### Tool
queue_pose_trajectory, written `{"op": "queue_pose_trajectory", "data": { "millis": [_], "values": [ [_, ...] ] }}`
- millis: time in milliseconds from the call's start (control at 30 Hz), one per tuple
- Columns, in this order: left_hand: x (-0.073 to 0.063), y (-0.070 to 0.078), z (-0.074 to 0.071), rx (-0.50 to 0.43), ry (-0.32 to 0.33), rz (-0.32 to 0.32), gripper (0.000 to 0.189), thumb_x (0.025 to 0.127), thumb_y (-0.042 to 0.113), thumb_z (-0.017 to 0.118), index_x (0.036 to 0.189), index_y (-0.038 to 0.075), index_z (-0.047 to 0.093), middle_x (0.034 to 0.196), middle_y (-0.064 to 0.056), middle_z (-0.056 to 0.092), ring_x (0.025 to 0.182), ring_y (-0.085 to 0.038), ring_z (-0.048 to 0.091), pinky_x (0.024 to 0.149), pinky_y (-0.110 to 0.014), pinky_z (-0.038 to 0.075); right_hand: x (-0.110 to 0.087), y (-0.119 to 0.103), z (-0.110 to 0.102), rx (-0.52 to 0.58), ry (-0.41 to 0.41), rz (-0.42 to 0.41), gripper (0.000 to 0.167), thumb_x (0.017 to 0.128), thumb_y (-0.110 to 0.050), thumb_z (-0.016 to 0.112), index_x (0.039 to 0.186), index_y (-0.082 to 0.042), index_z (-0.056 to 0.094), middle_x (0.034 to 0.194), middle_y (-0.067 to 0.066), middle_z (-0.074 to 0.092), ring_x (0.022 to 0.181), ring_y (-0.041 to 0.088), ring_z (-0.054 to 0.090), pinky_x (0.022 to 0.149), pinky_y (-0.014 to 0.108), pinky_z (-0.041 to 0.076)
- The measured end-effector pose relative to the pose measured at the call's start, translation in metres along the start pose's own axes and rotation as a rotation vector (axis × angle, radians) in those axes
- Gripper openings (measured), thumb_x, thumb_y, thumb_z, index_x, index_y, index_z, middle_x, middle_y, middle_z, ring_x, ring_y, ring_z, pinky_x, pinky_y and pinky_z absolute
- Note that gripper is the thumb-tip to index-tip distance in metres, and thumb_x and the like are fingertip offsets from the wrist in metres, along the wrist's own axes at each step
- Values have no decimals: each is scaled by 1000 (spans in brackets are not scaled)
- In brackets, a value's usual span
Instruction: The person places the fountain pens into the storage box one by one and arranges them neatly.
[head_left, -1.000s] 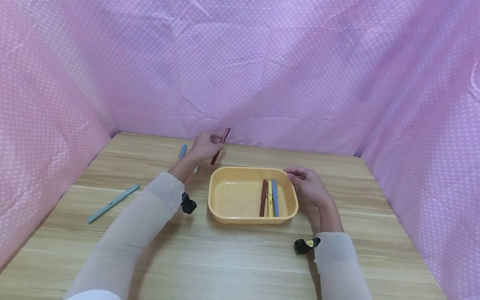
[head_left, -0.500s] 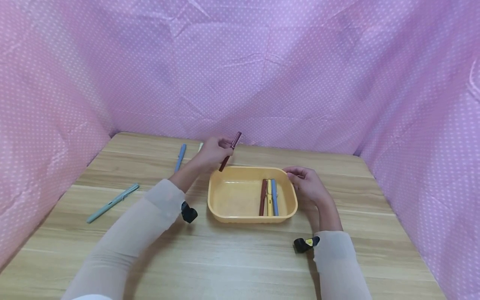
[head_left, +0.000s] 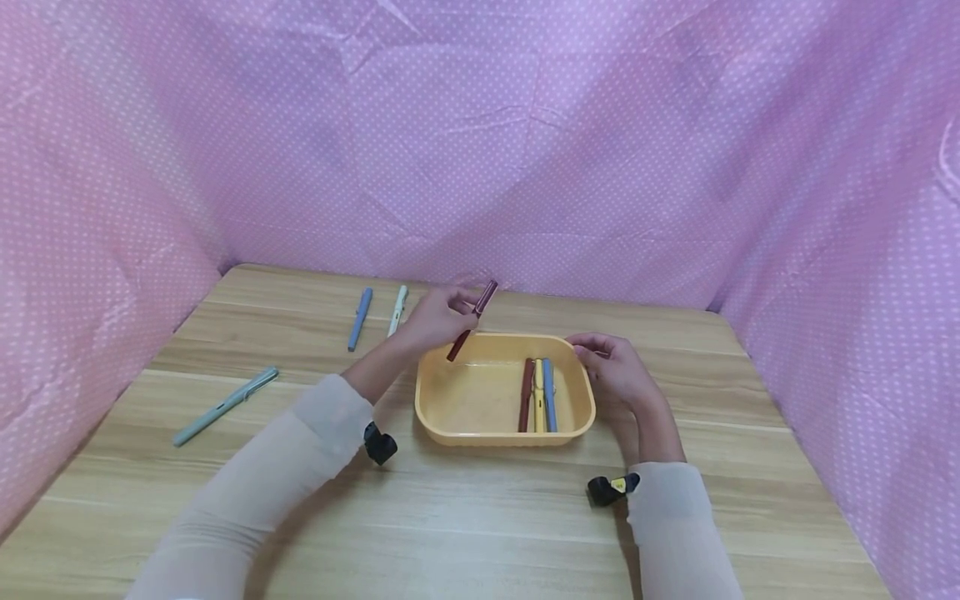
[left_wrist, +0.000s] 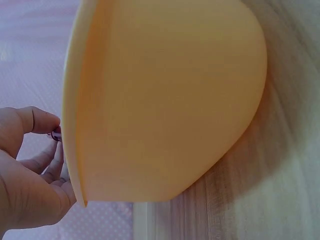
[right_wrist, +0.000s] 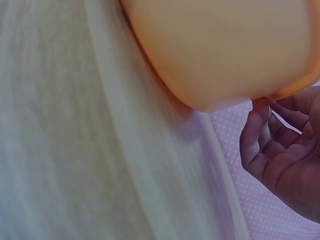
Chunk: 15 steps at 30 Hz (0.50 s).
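Dark red pen (head_left: pixel 486 297) pinched in fingers of left hand (head_left: pixel 439 320), at far-left rim of yellow tray (head_left: pixel 480 438); long axis aslant, lower end leftward. Right hand (head_left: pixel 617 373) farther from pen, fingers curled on tray's right end.

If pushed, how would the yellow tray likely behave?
The tray would probably slide rather than tip, being wide and low. It looks stiff and light, like thin-walled plastic. The three pens inside could shift toward its bare side.

Pink cloth (head_left: pixel 480 133) with white dots, creased, hangs behind and at both sides. The table (head_left: pixel 487 525) shows pale wood grain.
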<state>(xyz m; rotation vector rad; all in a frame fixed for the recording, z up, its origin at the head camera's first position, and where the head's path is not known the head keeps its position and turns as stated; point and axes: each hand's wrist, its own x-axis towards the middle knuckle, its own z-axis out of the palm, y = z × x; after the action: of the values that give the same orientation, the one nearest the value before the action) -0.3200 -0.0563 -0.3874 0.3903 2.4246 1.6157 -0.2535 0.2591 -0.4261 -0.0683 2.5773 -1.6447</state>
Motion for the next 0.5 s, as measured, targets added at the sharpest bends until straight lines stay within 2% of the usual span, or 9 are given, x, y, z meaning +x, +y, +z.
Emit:
{"op": "queue_pose_trajectory", "data": {
  "millis": [267,500],
  "values": [
    [-13,2,12,7,-36,-1,37,90,8,70,126,7,67,107,-10,68,87,-24,67,70,-29,59,-5,0,-2,-5,-15,-2,33,106,-21,58,131,0,65,126,19,68,110,21,62,84,22,53],
    [-23,5,23,5,-60,-9,36,90,7,69,126,7,65,110,-11,66,84,-23,68,69,-32,61,-7,1,-4,-13,-25,-12,33,106,-21,59,130,-1,66,126,19,68,110,21,62,84,23,53]
  ]
}}
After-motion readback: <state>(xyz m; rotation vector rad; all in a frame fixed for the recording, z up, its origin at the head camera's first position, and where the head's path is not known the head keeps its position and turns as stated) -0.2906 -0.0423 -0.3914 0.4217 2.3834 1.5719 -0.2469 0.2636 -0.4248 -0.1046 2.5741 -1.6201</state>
